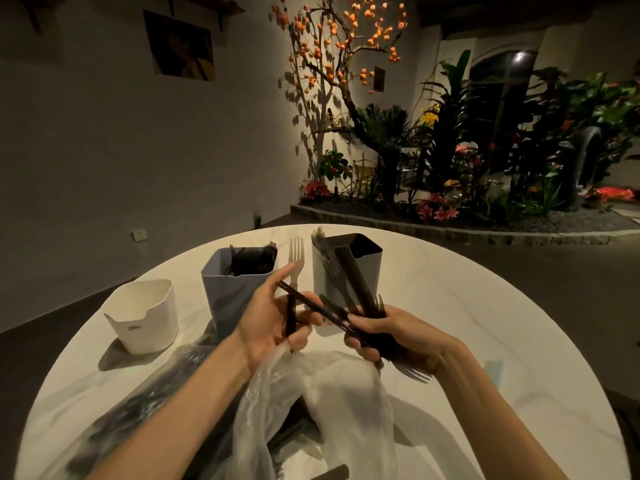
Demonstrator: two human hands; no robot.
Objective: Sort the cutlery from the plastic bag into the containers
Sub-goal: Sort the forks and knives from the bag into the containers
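Observation:
My left hand (273, 320) holds a white plastic fork (296, 258) and a few black cutlery handles above the clear plastic bag (311, 403). A bundle of black plastic cutlery (360, 303) sits in the grip of my right hand (391, 337), with fork tines sticking out below the wrist. Both hands hover in front of two grey square containers. The left grey container (228, 289) holds black cutlery; the right grey container (346, 265) holds forks along its left side. A white container (143, 317) stands at the far left. More black cutlery lies inside the bag.
Everything stands on a round white marble table (467, 323). A second crumpled bag with dark cutlery (138, 410) lies along the table's left front. Beyond the table are a dark floor, a wall and a planted bed with an orange-fruited tree (346, 46).

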